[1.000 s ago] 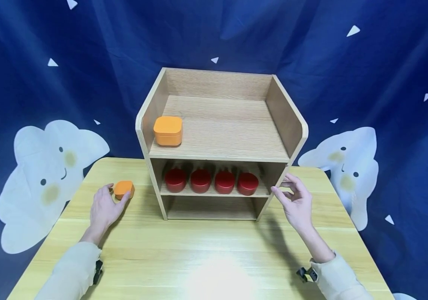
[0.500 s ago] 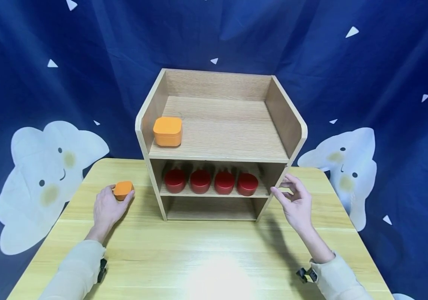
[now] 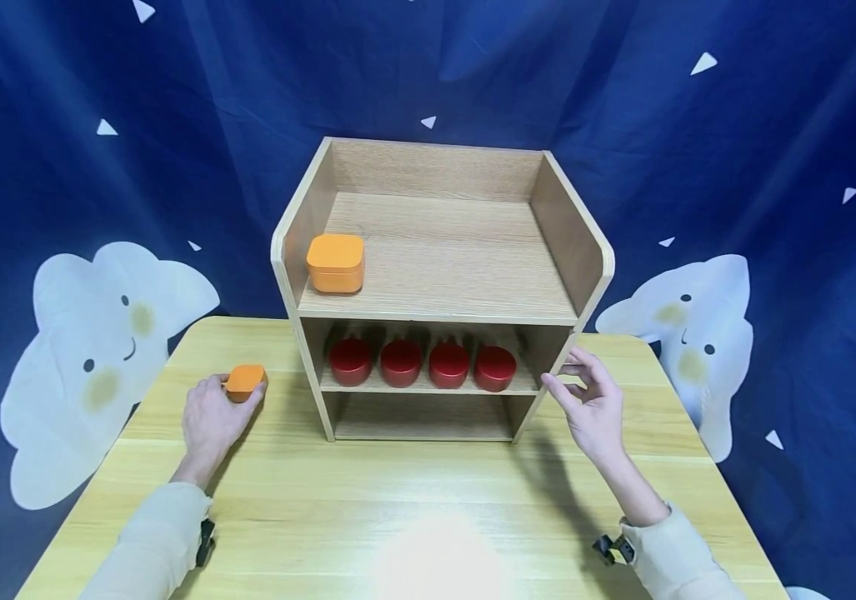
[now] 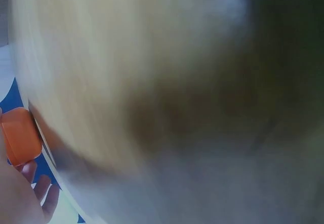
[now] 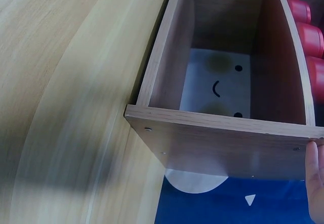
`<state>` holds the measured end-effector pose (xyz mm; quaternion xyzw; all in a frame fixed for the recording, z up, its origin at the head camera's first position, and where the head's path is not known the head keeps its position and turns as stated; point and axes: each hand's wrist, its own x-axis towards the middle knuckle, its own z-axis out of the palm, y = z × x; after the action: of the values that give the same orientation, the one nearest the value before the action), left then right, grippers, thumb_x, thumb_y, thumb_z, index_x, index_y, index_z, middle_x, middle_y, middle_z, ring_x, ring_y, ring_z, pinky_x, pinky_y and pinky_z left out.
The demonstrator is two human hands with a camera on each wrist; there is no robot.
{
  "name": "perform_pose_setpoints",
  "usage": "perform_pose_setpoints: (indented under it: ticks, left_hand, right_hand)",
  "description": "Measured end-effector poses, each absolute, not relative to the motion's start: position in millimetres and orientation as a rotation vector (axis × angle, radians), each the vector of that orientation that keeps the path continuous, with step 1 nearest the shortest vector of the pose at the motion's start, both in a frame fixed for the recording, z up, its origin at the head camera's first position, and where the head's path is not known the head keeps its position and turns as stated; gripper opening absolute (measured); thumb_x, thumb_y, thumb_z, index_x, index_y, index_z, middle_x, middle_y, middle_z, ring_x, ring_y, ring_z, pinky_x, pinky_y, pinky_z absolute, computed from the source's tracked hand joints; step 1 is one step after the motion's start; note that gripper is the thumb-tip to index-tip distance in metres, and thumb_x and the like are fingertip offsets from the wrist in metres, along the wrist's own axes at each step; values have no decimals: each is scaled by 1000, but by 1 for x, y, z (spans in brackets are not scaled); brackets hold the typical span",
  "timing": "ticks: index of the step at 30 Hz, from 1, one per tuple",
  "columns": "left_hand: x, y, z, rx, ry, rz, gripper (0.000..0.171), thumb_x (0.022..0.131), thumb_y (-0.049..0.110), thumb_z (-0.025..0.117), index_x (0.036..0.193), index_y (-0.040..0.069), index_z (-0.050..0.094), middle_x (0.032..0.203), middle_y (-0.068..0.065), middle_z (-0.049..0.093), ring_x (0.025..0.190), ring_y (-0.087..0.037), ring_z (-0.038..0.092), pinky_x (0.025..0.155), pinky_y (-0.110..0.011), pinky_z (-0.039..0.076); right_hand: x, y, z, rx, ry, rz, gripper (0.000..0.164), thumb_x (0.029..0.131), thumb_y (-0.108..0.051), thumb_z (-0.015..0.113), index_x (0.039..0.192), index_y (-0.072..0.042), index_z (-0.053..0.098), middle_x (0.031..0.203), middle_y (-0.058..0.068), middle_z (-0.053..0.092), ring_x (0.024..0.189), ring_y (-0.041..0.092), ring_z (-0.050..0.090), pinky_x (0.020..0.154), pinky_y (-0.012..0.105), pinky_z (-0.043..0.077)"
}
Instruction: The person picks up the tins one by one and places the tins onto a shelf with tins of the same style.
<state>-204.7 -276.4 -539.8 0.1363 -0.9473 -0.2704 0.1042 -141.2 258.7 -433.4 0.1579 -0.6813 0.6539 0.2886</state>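
Note:
My left hand [image 3: 212, 418] is at the table's left side with a small orange box [image 3: 245, 382] between its thumb and fingers. In the left wrist view, that orange box [image 4: 21, 137] shows at the left edge, fingers bent beside it. My right hand [image 3: 594, 404] touches the right side panel of a wooden shelf unit [image 3: 443, 318]. Its thumb tip meets the panel's front edge, and the other fingers are partly hidden behind it. A fingertip lies against the outer face of the panel [image 5: 223, 145] in the right wrist view.
A larger orange lidded box [image 3: 335, 263] stands at the left of the unit's top shelf. Several round red tins [image 3: 401, 363] line the middle shelf. The wooden table [image 3: 367, 500] reflects a bright light. A blue curtain [image 3: 443, 67] with clouds hangs behind.
My left hand has come in closer round the small orange box, and the box has shifted very slightly. My right hand and the shelf unit have stayed put.

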Motion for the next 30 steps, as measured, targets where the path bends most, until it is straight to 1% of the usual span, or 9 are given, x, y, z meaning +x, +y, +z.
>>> perform_pose_setpoints:
  ticks: [5, 10, 17, 21, 30]
  left_hand:
    - [-200, -279, -540, 391, -2771, -772, 80, 93, 58, 67, 138, -7, 56, 125, -32, 63, 117, -47, 56, 92, -61, 51]
    - [-194, -276, -534, 392, -2743, -781, 80, 92, 57, 68, 138, -7, 56, 127, -31, 64, 114, -45, 57, 88, -59, 51]
    - [-183, -266, -520, 389, -2687, -832, 77, 91, 56, 70, 139, -3, 57, 129, -27, 64, 116, -41, 56, 90, -58, 49]
    - [-178, -260, -513, 370, -2649, -834, 75, 89, 54, 71, 138, -2, 59, 128, -25, 65, 114, -40, 56, 89, -55, 48]
    - [-163, -248, -497, 363, -2555, -874, 71, 87, 50, 74, 137, 1, 61, 125, -22, 66, 112, -37, 55, 86, -51, 44]
  right_hand:
    - [-141, 258, -433, 405, -1813, 1752, 54, 81, 29, 67, 129, 5, 67, 110, -13, 74, 92, -3, 73, 76, 12, 59]
    - [-141, 257, -433, 389, -1813, 1746, 55, 80, 29, 66, 128, 1, 69, 109, -13, 74, 92, -4, 72, 76, 12, 59]
    - [-140, 256, -432, 380, -1806, 1750, 59, 80, 29, 66, 127, -6, 71, 109, -15, 72, 93, -5, 71, 76, 10, 58]
    - [-140, 256, -433, 380, -1804, 1750, 60, 80, 29, 66, 127, -8, 71, 109, -15, 71, 93, -6, 70, 76, 10, 58]
    - [-140, 256, -433, 376, -1825, 1721, 56, 81, 29, 67, 127, -2, 70, 108, -15, 73, 92, -6, 71, 75, 10, 58]
